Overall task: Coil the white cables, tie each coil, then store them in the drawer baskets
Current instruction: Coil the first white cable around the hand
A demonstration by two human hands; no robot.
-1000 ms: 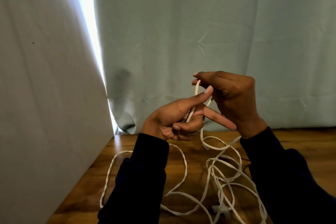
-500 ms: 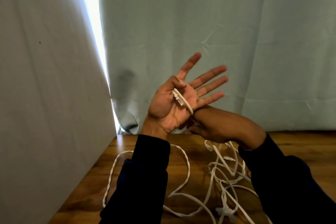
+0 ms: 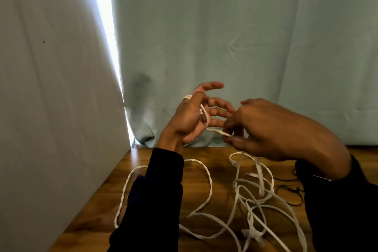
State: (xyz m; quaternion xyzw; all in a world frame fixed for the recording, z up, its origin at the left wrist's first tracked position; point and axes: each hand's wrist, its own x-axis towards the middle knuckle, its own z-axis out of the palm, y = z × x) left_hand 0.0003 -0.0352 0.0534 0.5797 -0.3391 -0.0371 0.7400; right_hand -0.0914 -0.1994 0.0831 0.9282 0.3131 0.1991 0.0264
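Cable work sits above the far edge of a wooden table [image 3: 200, 190], with both hands raised in front of a pale curtain [image 3: 245, 37]. The left hand [image 3: 190, 120] is held palm up and tilted, fingers spread wide and fairly straight, and a white cable [image 3: 206, 116] runs over the back of it near the thumb base, crosses the palm and passes out toward the other hand; its plug end lies against the palm under the thumb. The right hand [image 3: 266, 129] is just beside the left fingertips, knuckles up, fingers curled, pinching that same cable between thumb and fingertips. Below the right hand the cable drops to the table and joins a loose tangle of white cables [image 3: 255, 200] spread from the middle toward the near right edge, with one long loop reaching out to the left edge under the left sleeve [image 3: 159, 200]. A metal-tipped plug [image 3: 250, 174] lies within the tangle. Thin dark thread [image 3: 292, 192] lies on the wood near the right sleeve [image 3: 343, 210]. A white panel [image 3: 51, 88] stands along the left edge.
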